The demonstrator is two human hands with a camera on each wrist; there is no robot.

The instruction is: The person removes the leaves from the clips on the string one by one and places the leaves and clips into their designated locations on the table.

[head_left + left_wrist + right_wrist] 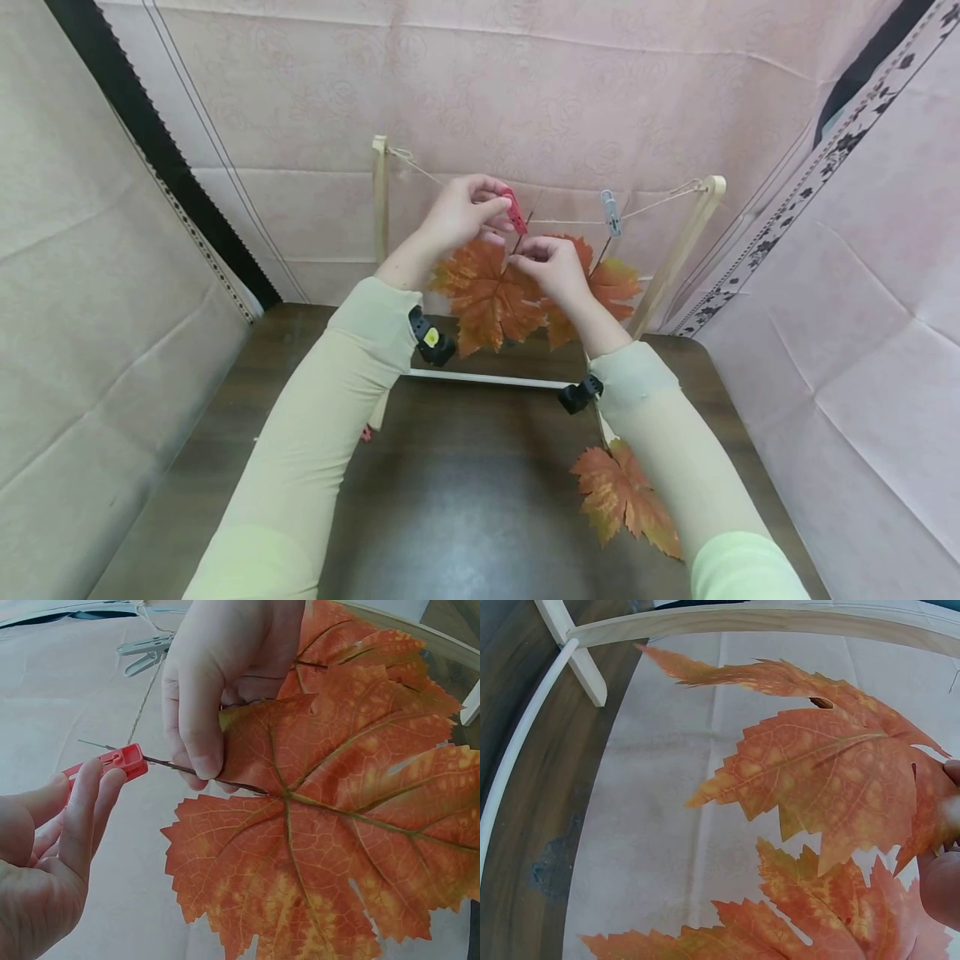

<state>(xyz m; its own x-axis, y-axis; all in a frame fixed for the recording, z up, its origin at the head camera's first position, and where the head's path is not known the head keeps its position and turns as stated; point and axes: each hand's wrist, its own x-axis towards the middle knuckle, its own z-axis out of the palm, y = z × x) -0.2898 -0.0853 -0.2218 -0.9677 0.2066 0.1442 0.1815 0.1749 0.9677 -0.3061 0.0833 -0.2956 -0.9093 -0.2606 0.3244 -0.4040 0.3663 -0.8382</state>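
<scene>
My left hand (465,212) pinches a red clothespin (514,210) at the string (566,222). In the left wrist view the stem of an orange maple leaf (315,847) runs through the end of that clothespin (133,760). My right hand (555,265) holds this stem between thumb and fingers, just above the leaf blade. A second orange leaf (615,283) hangs to the right from a grey-blue clothespin (611,212) on the same string, partly behind my right hand. The right wrist view shows both leaves, with the right hand (939,889) cut off at its edge.
Two wooden posts (678,250) carry the string, and a white rod (487,379) joins the frame low down. Another orange leaf (626,504) lies on the dark table (465,517) beside my right forearm. A small red item (366,433) shows by the left sleeve.
</scene>
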